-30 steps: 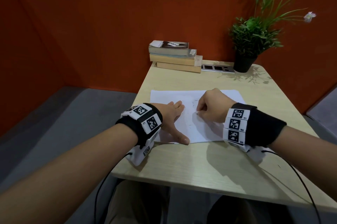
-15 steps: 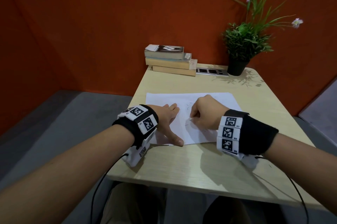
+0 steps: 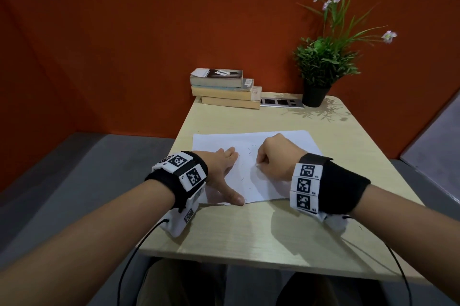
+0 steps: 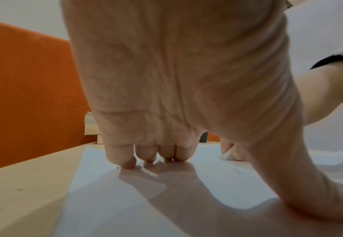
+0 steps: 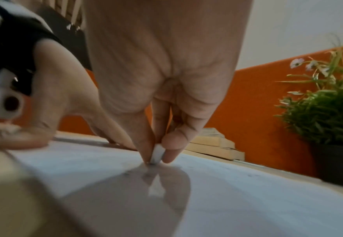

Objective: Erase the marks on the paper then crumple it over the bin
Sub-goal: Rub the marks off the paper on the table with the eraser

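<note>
A white sheet of paper (image 3: 251,143) lies flat on the light wooden table (image 3: 273,231), with a few faint pencil marks and dark crumbs near its middle. My left hand (image 3: 221,171) lies spread on the sheet's left part, fingers straight and thumb (image 3: 234,197) pressing its near edge. In the left wrist view the fingertips (image 4: 128,162) press the paper (image 4: 166,200). My right hand (image 3: 276,158) pinches a small white eraser (image 5: 158,153) between thumb and forefinger, its tip touching the paper (image 5: 247,200). The same eraser (image 4: 227,156) shows in the left wrist view. No bin is in view.
A stack of books (image 3: 224,89) stands at the table's far edge, beside a socket strip (image 3: 281,102) and a potted plant (image 3: 323,66) at the far right corner. An orange partition (image 3: 124,44) rises behind. Grey floor (image 3: 62,181) lies to the left.
My right hand has shifted slightly toward me and left over the paper with the eraser. The left hand stays pressed on the sheet. The head view has tilted a little.
</note>
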Available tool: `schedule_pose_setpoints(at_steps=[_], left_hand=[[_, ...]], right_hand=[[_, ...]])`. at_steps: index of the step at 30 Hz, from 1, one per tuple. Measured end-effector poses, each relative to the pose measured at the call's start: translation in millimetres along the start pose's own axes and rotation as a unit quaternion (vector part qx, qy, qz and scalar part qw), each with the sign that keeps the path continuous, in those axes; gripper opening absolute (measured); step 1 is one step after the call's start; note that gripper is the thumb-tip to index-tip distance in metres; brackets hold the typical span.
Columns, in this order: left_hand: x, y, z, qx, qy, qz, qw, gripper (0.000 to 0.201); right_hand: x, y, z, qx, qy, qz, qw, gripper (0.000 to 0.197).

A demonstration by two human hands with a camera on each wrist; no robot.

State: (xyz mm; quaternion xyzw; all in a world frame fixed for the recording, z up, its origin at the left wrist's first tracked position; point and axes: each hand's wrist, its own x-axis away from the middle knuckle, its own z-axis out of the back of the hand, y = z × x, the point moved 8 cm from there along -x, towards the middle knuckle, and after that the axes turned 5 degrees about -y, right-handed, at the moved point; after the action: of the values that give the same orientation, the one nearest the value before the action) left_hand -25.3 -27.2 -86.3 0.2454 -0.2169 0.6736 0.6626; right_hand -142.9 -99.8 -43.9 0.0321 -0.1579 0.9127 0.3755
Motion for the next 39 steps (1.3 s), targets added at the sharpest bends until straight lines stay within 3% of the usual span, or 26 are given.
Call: schedule_pose_setpoints(at_steps=[6,12,15,19,27,34,39], left_hand=[[4,3,4,-0.002,0.011,-0.012,1.000,0.128],[4,-15,11,-0.024,-0.002,-0.001,1.000,0.136],[9,-7,14,-0.036,-0.002,-0.017,0.999,0.120],[13,19,24,0.028,0.064,-0.064,0.996,0.094],[-4,33,2,0.023,0.046,-0.060,0.997,0.109],[-1,32,-1,-0.003,0.042,-0.040,0.998,0.108],[-4,35,0,-0.028,0.040,-0.045,0.998,0.109]], right_hand=[[37,-20,-15,-0.023,-0.058,0.081,0.995,0.012],[30,56,10,-0.025,0.012,-0.009,1.000,0.008],[33,66,4,-0.048,0.016,-0.021,0.999,0.009],[33,56,0,-0.048,0.016,-0.007,0.999,0.009],[29,21,-10,-0.021,-0.003,0.029,0.999,0.007],[15,28,4,-0.008,0.025,-0.028,0.999,0.010],[37,-12,-16,-0.037,-0.011,0.060,0.997,0.013]])
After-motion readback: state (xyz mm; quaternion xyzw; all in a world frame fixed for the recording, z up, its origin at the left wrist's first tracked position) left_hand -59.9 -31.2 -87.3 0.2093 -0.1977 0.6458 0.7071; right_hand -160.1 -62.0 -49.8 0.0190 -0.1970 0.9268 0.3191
